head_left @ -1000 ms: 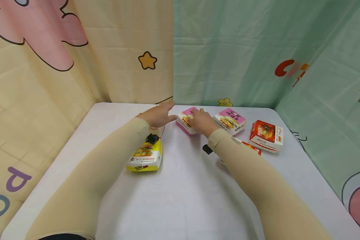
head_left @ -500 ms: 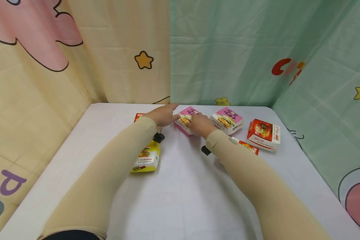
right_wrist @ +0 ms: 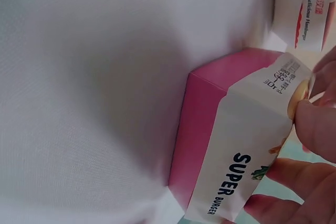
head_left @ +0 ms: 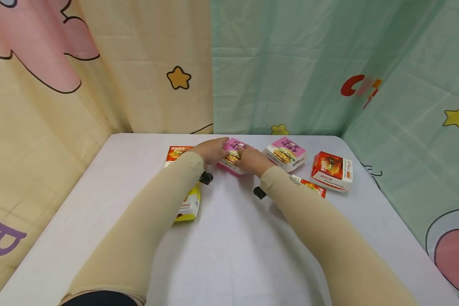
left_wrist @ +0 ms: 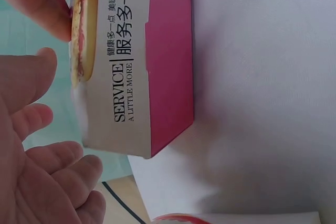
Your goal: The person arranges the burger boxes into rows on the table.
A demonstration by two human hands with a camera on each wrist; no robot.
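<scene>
A pink-and-white burger box [head_left: 231, 158] stands near the back of the table. My right hand [head_left: 253, 161] holds it from above; in the right wrist view the thumb [right_wrist: 317, 129] and fingers [right_wrist: 294, 177] bend over its top edge beside the "SUPER BURGER" lettering. At the left end of this box is my left hand [head_left: 209, 150], its spread fingers relaxed. The left wrist view has the left thumb [left_wrist: 37, 74] beside the box [left_wrist: 126, 93], with a gap between them. The box's far side is hidden.
To the right are a second pink burger box [head_left: 284, 154], a red box [head_left: 332, 171] and a red-and-white box [head_left: 310, 186], partly under my right sleeve. A red-orange box [head_left: 177, 152] and a yellow box [head_left: 189, 206] lie left, partly behind my left sleeve. Curtains border the table.
My left hand has moved right, in to the pink burger box's left end. My right hand stays on that box, its fingers bent further. The view has turned slightly right.
</scene>
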